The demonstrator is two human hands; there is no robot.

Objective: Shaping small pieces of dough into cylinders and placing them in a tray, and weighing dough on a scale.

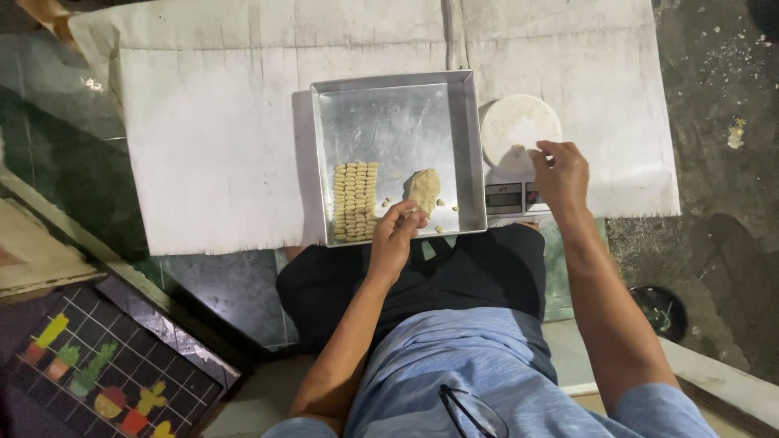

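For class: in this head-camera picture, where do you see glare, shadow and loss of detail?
Head view: glare washes the metal tray floor; the white scale plate is overexposed, nearly featureless; the tray throws a shadow left onto the white sheet; the dark floor at right loses detail; dough lump and both hands stay fairly sharp.

- 1 square metal baking tray (466, 130)
- 1 dough lump (423, 189) in tray
- shaped dough pieces (356, 201): 3 columns, too small to count each
- loose dough bits (442, 203): a few, exact number unclear
- 1 kitchen scale (519, 134), 1 small dough bit on it
- 2 hands: left hand (395, 235), right hand (561, 172)
- 1 pair of glasses (475, 414)
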